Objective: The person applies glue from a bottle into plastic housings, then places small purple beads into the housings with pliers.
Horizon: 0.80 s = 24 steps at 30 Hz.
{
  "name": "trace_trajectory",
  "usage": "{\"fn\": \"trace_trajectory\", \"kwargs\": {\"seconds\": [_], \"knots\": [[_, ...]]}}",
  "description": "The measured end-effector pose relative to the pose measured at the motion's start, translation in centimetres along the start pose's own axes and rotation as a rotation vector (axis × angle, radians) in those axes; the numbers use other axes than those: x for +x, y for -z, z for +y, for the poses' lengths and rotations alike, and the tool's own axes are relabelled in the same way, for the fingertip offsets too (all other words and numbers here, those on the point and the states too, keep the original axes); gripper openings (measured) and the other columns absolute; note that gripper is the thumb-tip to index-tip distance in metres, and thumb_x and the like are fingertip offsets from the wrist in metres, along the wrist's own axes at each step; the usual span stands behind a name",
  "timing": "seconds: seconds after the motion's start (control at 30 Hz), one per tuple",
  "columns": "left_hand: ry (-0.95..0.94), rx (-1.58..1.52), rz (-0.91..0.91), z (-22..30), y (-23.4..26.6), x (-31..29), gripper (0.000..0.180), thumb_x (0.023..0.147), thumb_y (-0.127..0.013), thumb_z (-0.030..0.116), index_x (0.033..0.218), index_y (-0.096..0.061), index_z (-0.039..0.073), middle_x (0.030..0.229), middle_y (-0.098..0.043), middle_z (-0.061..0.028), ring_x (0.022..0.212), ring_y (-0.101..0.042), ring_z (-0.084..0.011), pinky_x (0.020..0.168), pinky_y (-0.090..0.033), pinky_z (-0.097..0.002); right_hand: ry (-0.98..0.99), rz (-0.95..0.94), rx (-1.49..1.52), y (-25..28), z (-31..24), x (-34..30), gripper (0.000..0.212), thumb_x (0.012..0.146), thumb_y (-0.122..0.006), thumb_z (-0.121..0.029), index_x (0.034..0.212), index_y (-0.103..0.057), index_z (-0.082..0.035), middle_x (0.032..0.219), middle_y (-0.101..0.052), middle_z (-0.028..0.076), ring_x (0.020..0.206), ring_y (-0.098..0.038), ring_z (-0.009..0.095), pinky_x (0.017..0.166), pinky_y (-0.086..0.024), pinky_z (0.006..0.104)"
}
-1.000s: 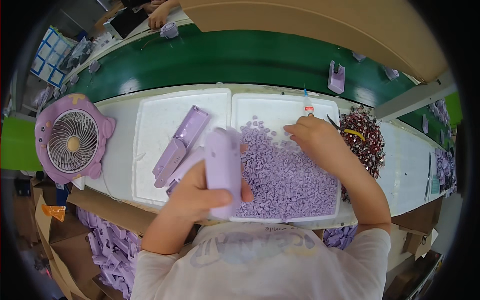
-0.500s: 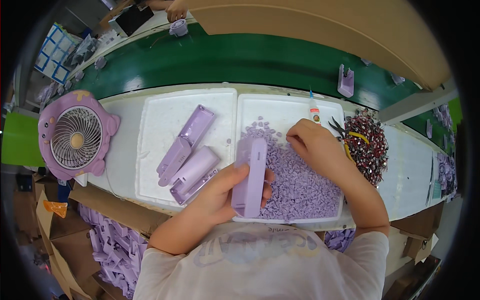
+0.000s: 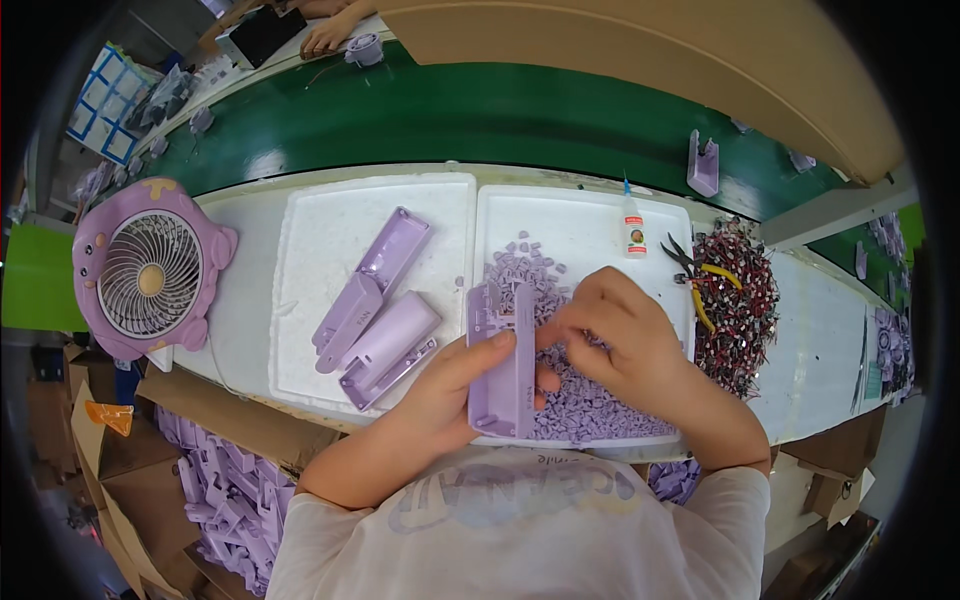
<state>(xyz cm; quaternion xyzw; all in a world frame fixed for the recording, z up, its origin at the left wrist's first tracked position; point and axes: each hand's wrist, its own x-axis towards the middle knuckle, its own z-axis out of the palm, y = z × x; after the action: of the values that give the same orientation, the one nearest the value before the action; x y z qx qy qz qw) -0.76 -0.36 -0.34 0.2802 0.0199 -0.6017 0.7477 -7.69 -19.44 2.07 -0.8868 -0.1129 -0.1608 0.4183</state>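
My left hand point(image 3: 452, 385) grips a light purple plastic fan housing point(image 3: 503, 395) upright, its hollow side showing and the thumb over its edge. Close to the housing's right side is my right hand point(image 3: 632, 345), thumb and forefinger pinched together. Whatever lies between those fingertips is too small or hidden. Beneath both hands a heap of tiny purple plastic pieces point(image 3: 600, 405) spreads over a white foam tray point(image 3: 570, 208). On another white tray point(image 3: 305, 270) to the left lie more purple housings point(image 3: 395, 250), some hollow side up.
Right of the pieces stand a small glue bottle point(image 3: 634, 235) and yellow-handled pliers point(image 3: 720, 272), beside a pile of wired parts point(image 3: 745, 320). A purple desk fan point(image 3: 152, 280) is at left. Beyond runs a green conveyor point(image 3: 500, 120); a co-worker's hand point(image 3: 325, 36) rests at its far side.
My right hand has come down and left from above the pieces to the housing's side. The housing has turned so its hollow inside shows more. The co-worker's hand has shifted left.
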Motion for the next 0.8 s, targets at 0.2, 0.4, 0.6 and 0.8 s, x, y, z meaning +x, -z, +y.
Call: {"fn": "trace_trajectory", "kwargs": {"seconds": [0.2,0.4,0.6,0.8], "knots": [[0.021,-0.068,0.097,0.1,0.4,0.0,0.051,0.089,-0.05,0.035,0.12,-0.047,-0.005,0.096,-0.061,-0.0145,0.08,-0.062,-0.0186,0.073,-0.051,-0.0315,0.038,-0.212,-0.144,1.3,-0.2,0.2,0.013,0.071,-0.058,-0.001,0.084,-0.058,-0.004,0.08,-0.052,0.008,0.071,-0.058,0.026,0.058,-0.048,0.0339],[0.075,0.083,0.017,0.0,0.6,-0.2,0.057,0.088,-0.047,0.043,0.121,-0.046,-0.004,0.09,-0.061,-0.0169,0.075,-0.06,-0.0221,0.067,-0.05,-0.0322,-0.024,-0.208,-0.153,1.3,-0.3,-0.2,0.019,0.07,-0.064,0.001,0.088,-0.061,-0.001,0.08,-0.056,0.01,0.07,-0.059,0.025,0.058,-0.049,0.031],[0.03,0.12,-0.001,-0.2,0.5,-0.3,0.056,0.091,-0.043,0.043,0.123,-0.043,-0.003,0.082,-0.063,-0.0155,0.074,-0.062,-0.0201,0.067,-0.051,-0.0308,-0.075,-0.151,-0.137,1.1,-0.6,-0.8,0.021,0.071,-0.063,0.003,0.091,-0.063,-0.002,0.081,-0.057,0.01,0.07,-0.059,0.025,0.059,-0.048,0.0313],[-0.106,0.239,0.018,-0.8,-0.1,-0.5,0.056,0.091,-0.039,0.046,0.122,-0.035,0.0,0.093,-0.06,-0.0158,0.074,-0.062,-0.0215,0.067,-0.051,-0.0322,-0.111,-0.114,-0.141,1.0,-0.7,-0.8,0.019,0.07,-0.064,0.004,0.088,-0.064,-0.002,0.081,-0.057,0.009,0.07,-0.059,0.025,0.06,-0.048,0.031]]}}
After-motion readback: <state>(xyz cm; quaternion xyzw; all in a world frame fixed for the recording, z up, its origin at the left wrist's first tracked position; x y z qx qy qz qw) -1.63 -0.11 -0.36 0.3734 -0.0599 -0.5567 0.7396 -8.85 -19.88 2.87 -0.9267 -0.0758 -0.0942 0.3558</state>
